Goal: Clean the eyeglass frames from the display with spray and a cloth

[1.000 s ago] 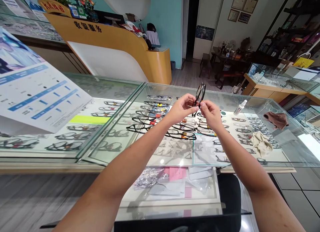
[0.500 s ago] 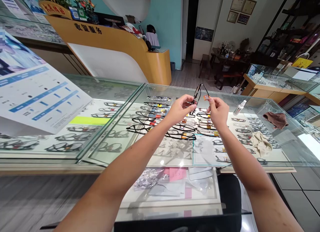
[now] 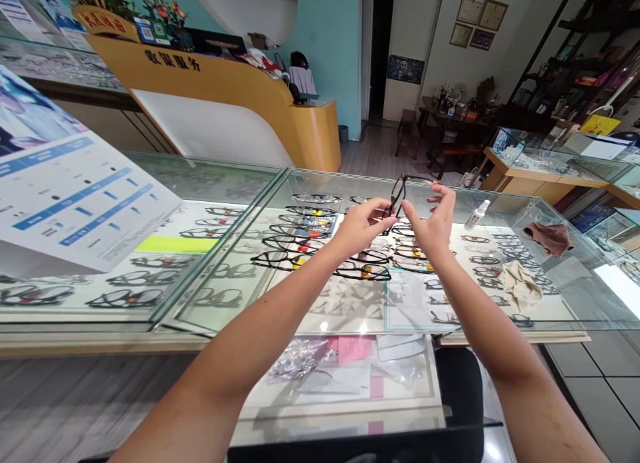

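A pair of dark-framed eyeglasses (image 3: pixel 399 191) is held up on edge above the glass counter. My left hand (image 3: pixel 365 224) pinches the frame from the left. One temple arm sticks out to the right, with a small orange bit near its tip. Close by on the right is my right hand (image 3: pixel 434 222), thumb and fingers spread apart; its fingertips are near the temple, and I cannot tell whether they touch it. Below both hands, rows of eyeglasses (image 3: pixel 363 271) with coloured tags lie on the counter.
Farther right stand a white spray bottle (image 3: pixel 477 214), a brown cloth (image 3: pixel 549 239) and a beige cloth (image 3: pixel 520 283). A calendar (image 3: pixel 85 203) rises at the left. Below the counter, an open drawer (image 3: pixel 345 410) holds plastic bags and papers. A wooden cashier desk (image 3: pixel 315 136) is behind.
My right hand has gone from a pinch by the orange tag to spread fingers. The eyeglasses have turned, so the temple now points right. The view has shifted slightly.
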The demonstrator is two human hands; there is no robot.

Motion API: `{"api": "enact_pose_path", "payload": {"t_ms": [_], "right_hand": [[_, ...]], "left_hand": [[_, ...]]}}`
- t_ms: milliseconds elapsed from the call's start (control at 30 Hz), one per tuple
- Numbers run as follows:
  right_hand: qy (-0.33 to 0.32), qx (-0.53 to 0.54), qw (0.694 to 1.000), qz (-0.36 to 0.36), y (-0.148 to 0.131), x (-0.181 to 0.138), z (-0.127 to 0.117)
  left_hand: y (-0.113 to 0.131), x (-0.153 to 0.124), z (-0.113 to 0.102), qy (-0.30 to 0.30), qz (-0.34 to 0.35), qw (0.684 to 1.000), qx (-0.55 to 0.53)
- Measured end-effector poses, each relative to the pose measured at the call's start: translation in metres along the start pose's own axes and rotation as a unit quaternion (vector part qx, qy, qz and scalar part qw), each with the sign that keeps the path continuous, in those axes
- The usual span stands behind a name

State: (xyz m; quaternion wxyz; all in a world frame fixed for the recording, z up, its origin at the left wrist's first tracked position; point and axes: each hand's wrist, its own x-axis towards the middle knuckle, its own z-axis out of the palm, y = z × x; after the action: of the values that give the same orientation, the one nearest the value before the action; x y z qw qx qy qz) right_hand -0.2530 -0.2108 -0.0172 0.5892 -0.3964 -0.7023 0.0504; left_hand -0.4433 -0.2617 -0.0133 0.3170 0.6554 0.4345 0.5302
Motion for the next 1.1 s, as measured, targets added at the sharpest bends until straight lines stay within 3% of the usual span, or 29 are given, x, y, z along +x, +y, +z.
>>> {"api": "enact_pose_path", "payload": {"t_ms": [233,500,800,1100], "right_hand": [[-0.017,-0.013,1.0,-0.016,0.002,0.0,0.0],[-0.046,-0.032,0.997,-0.053,0.008,0.002,0.001],[-0.077,-0.036,0.996,-0.016,0.003,-0.002,0.004],[-0.163,0.154,0.974,-0.019,-0.023,-0.008,0.004]], "left_hand": [[0.003,-0.003,0.003,0.009,0.005,1.0,0.011],[-0.002,-0.001,0.003,0.073,0.011,0.997,-0.024],[-0.002,0.002,0.003,0.129,0.041,0.989,-0.06],[0.004,-0.003,0.003,0.082,0.053,0.995,-0.024]]}}
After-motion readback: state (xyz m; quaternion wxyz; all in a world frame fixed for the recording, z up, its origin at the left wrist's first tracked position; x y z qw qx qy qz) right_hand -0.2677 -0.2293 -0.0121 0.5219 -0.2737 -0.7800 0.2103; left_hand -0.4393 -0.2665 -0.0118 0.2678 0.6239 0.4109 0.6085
